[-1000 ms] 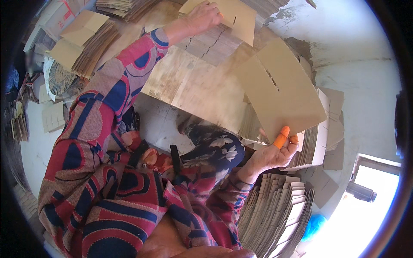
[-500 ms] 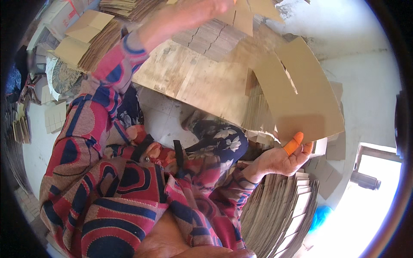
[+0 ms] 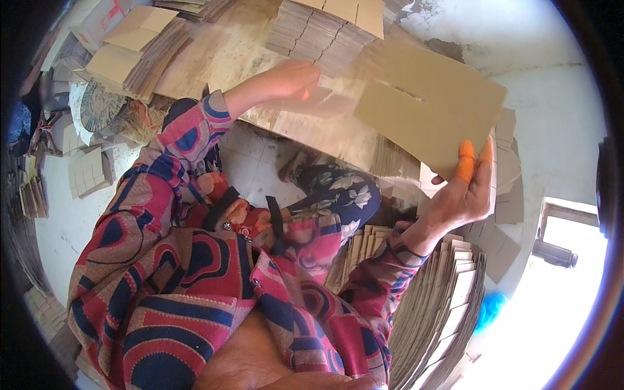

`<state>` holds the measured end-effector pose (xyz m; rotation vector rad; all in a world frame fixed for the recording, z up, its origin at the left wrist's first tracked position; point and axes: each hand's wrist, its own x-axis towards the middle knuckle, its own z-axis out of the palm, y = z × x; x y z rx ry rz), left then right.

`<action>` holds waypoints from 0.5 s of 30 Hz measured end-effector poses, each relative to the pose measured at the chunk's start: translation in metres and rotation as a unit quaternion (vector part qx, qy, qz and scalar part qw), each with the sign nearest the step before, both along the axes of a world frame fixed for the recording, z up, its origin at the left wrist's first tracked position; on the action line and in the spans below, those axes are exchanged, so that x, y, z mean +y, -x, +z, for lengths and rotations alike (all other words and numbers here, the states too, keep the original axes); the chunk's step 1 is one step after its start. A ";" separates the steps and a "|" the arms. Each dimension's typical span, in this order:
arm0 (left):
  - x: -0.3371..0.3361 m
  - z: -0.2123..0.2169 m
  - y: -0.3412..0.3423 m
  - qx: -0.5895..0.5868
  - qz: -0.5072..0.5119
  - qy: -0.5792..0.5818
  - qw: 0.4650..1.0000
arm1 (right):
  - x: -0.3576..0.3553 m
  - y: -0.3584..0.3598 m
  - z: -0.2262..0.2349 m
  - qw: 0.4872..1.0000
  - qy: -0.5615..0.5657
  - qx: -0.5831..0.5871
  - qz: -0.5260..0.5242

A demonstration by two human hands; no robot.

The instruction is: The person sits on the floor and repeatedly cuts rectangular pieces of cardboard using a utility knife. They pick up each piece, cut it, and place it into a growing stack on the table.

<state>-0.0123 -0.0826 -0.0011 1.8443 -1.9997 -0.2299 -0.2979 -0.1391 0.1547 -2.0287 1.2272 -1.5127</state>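
A flat brown cardboard sheet (image 3: 448, 104) with a narrow slit hangs tilted over the right end of the wooden table. My right hand (image 3: 463, 185), with orange covers on its fingers, grips the sheet's lower right corner between thumb and fingers. My left hand (image 3: 290, 79) is over the table with its fingers curled in; a bit of orange shows at a fingertip, and no sheet is in it. Just beyond it stands a stack of slotted cardboard (image 3: 322, 36). Under the held sheet, a blurred row of upright cardboard pieces (image 3: 393, 156) is partly hidden.
The pale wooden table (image 3: 214, 55) stretches across in front of me. More cardboard stacks (image 3: 146, 58) lie at its left end. By my right forearm stands a long row of cardboard (image 3: 442, 312). A white wall (image 3: 552, 117) and a bright opening bound the right side.
My left hand has come back from the far stack, nearer to me. My right hand has moved up and right, and the cardboard sheet has swung to a flatter angle.
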 end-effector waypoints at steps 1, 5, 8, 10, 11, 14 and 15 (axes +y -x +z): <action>-0.003 -0.001 0.001 -0.005 0.027 -0.025 0.999 | -0.005 -0.001 -0.002 0.999 -0.020 -0.015 0.039; -0.012 0.015 0.019 -0.003 0.040 -0.113 0.993 | -0.020 -0.005 -0.015 0.995 -0.039 0.039 0.087; -0.006 0.013 0.014 0.000 0.040 -0.080 0.996 | -0.028 -0.017 -0.021 0.990 -0.003 0.089 0.106; -0.007 0.006 0.012 0.011 0.046 -0.039 0.998 | -0.031 -0.019 -0.026 0.987 -0.004 0.110 0.117; -0.008 0.002 0.011 0.017 0.049 -0.018 0.999 | -0.031 -0.021 -0.026 0.986 -0.009 0.113 0.121; -0.021 0.008 0.017 -0.009 0.070 -0.114 0.991 | -0.031 -0.024 -0.028 0.983 -0.018 0.128 0.128; -0.019 0.008 0.013 -0.009 0.070 -0.101 0.992 | -0.032 -0.028 -0.025 0.981 -0.014 0.134 0.136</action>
